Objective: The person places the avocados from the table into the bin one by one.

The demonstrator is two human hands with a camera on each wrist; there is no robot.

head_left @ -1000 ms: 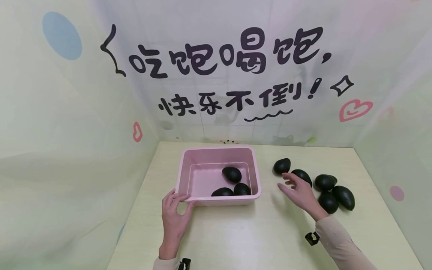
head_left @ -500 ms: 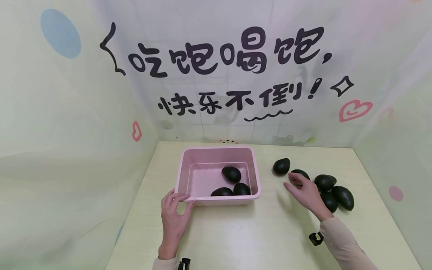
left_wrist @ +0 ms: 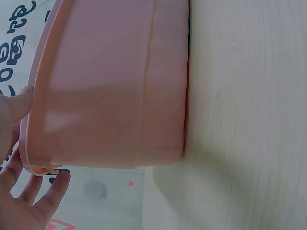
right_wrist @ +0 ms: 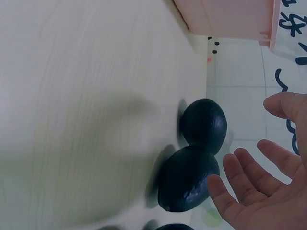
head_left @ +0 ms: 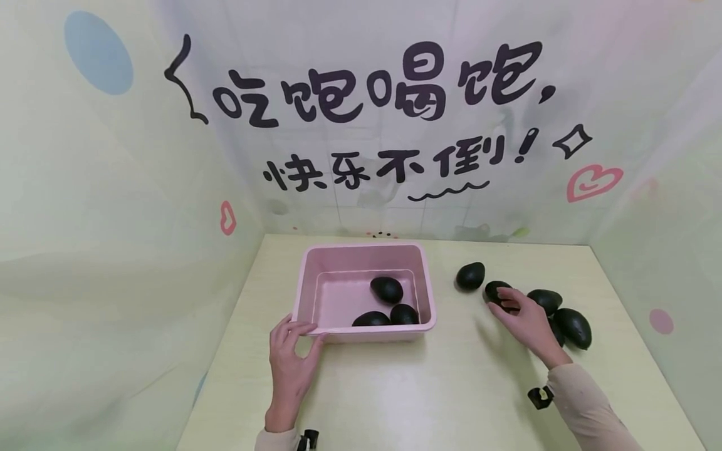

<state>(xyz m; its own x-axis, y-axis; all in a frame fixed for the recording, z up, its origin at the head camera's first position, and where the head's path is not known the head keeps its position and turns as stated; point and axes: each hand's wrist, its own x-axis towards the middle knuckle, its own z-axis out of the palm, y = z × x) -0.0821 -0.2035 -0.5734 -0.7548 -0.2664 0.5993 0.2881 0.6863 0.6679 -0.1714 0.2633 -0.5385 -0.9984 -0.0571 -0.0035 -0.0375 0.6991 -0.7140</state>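
My left hand (head_left: 291, 363) holds the near left corner of a pink plastic bin (head_left: 366, 330), fingers over the rim and thumb against it; the left wrist view shows the bin's side wall (left_wrist: 100, 96). Inside lie three dark avocados, one (head_left: 387, 290) farther back than the others. Over the table to the right, my right hand (head_left: 527, 322) hovers with loosely bent fingers at an avocado (head_left: 494, 290), partly covering it. From the right wrist, that avocado (right_wrist: 187, 179) appears beyond the spread fingers, with nothing between them and the thumb.
Another avocado (head_left: 470, 276) sits between the bin and the right hand. To the hand's right, avocados (head_left: 574, 328) lie in a cluster, one partly hidden. A printed cloth wall (head_left: 361, 213) stands behind the wooden table (head_left: 383, 394).
My right hand has moved to the right and slightly down in the head view, away from the single avocado and across the one beside it. The left hand and bin stay put.
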